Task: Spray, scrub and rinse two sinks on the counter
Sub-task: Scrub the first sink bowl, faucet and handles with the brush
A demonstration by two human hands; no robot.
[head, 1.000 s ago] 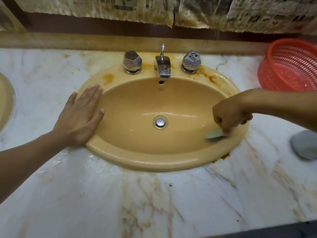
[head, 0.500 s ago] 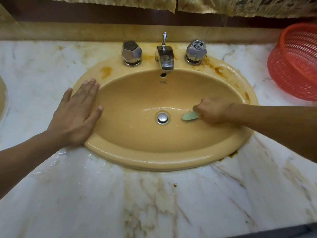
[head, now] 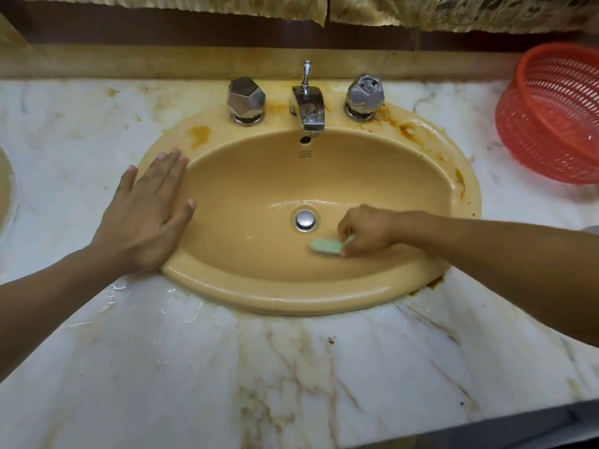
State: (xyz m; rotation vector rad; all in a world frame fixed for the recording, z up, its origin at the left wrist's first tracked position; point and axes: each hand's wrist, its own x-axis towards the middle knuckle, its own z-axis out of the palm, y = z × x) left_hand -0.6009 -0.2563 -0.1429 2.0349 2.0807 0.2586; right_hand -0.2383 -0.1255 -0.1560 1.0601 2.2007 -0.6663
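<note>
Gripping the green brush (head: 325,246) by its handle, right hand (head: 369,231) has fingers curled round it. Brush head points left, long axis across the sink (head: 291,303) bowl, touching it just beside the drain (head: 305,219). Left hand (head: 146,215) lies flat on left rim, fingers straight. Rust stains (head: 409,131) on far right rim lie nearer right hand.

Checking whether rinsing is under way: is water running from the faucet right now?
No, no stream leaves the faucet, and the right hand holds a green brush against the basin near the drain.
</note>
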